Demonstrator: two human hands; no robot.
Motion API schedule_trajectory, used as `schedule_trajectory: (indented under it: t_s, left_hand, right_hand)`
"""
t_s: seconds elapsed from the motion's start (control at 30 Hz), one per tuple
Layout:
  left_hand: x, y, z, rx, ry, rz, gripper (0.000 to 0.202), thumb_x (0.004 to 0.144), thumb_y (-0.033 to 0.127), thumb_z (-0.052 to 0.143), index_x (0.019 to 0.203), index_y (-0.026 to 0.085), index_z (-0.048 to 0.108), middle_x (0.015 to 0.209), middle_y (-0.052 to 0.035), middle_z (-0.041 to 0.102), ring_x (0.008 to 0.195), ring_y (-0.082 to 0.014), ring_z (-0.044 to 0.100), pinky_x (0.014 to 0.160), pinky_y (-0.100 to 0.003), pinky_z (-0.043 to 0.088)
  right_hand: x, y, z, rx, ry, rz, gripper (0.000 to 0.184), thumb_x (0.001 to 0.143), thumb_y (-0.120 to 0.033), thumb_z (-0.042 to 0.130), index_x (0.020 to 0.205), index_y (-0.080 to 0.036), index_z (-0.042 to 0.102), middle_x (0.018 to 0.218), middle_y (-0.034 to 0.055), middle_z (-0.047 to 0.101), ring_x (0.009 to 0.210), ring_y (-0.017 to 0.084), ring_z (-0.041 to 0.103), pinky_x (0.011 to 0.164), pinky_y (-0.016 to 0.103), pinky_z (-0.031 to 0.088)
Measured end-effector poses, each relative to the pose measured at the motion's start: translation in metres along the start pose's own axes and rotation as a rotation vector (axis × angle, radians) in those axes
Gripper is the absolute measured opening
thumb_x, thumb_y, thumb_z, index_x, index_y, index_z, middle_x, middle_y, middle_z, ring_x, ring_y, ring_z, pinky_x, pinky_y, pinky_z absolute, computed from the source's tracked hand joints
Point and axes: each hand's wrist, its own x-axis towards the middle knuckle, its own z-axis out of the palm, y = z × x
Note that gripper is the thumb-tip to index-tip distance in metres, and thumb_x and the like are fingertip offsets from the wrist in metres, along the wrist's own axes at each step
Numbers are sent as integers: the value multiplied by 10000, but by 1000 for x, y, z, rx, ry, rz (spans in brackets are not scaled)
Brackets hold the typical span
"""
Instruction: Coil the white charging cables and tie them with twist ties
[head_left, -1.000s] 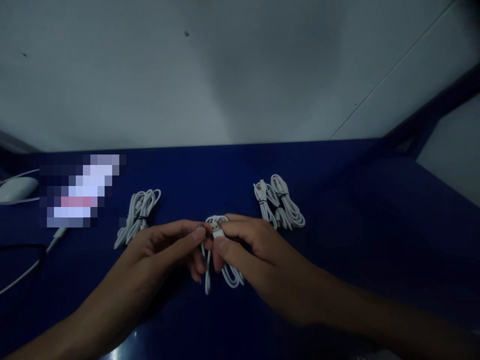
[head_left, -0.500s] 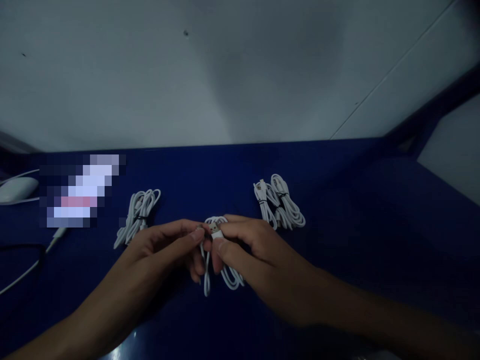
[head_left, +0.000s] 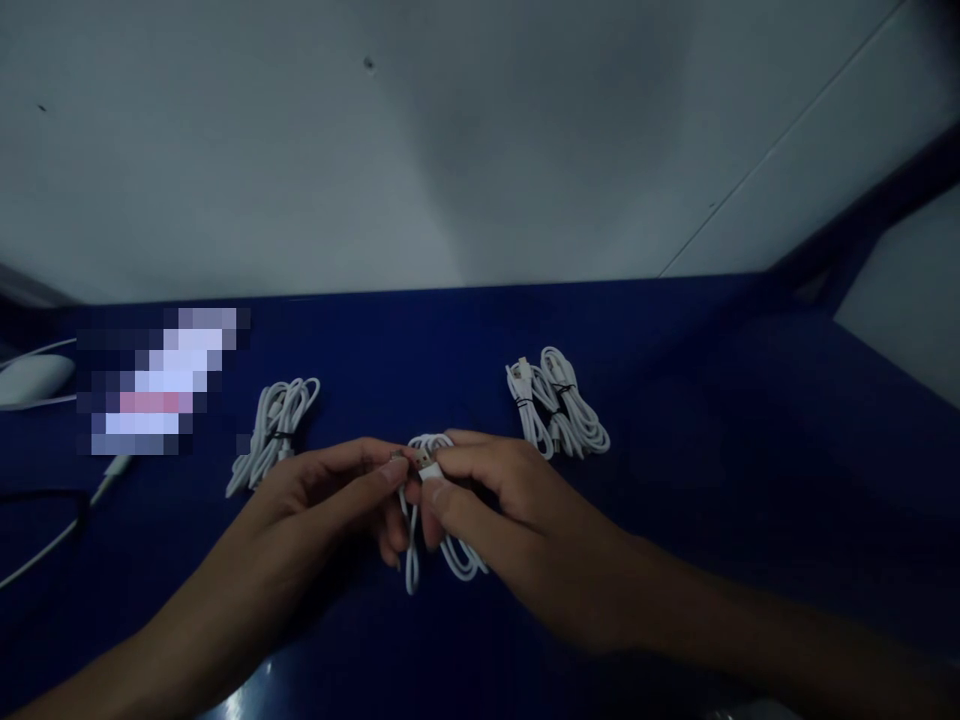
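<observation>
- Holding a white cable point(head_left: 450, 555) over the middle of the blue table point(head_left: 712, 420), toward its front edge.
- Right hand point(head_left: 510, 510): thumb and forefinger clamped on the plug point(head_left: 424, 460).
- Left hand point(head_left: 322, 495): fingertips pinched together on the cable's other end, probably a small connector, though too dim to be sure.
- Trailing below both hands in loose loops toward the table's front edge.
- Could knot or snag if drawn apart fast, given that slack.
- Could slip free, with only fingertips on a small smooth plug.
- Could get muddled with the tied bundle point(head_left: 274, 432) on the table's left part or the pair of bundles point(head_left: 559, 405) right of the table's middle, both lying near.
</observation>
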Motion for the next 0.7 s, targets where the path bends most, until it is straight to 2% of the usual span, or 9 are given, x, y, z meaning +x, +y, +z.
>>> schedule_trajectory:
  t_s: [0.3, 0.6, 0.7]
  left_hand:
    - [1, 0, 1, 20, -10, 19, 401, 1091, 448, 696, 765, 235, 793, 753, -16, 727, 719, -158, 653, 699, -234, 540]
    - [0, 2, 3, -16, -17, 6, 367, 1073, 417, 721, 765, 230, 796, 759, -11, 727, 733, -157, 659, 708, -229, 543]
    - [0, 1, 3, -25, -1, 19, 363, 1060, 412, 743, 754, 223, 796, 740, -12, 733, 699, -148, 653, 678, -226, 536]
  right_hand:
    - [0, 0, -1, -13, -8, -3, 400, 1158, -171, 461, 852, -213, 715, 994, 15, 799, 1024, 179, 712, 960, 378, 526]
    - [0, 0, 0, -35, -15, -18, 406, 1162, -176, 463, 833, -221, 698, 943, -11, 793, 951, 166, 697, 946, 375, 510]
    - [1, 0, 0, -46, -14, -24, 410, 1163, -165, 458, 834, -221, 696, 957, -18, 801, 971, 161, 702, 1010, 382, 487]
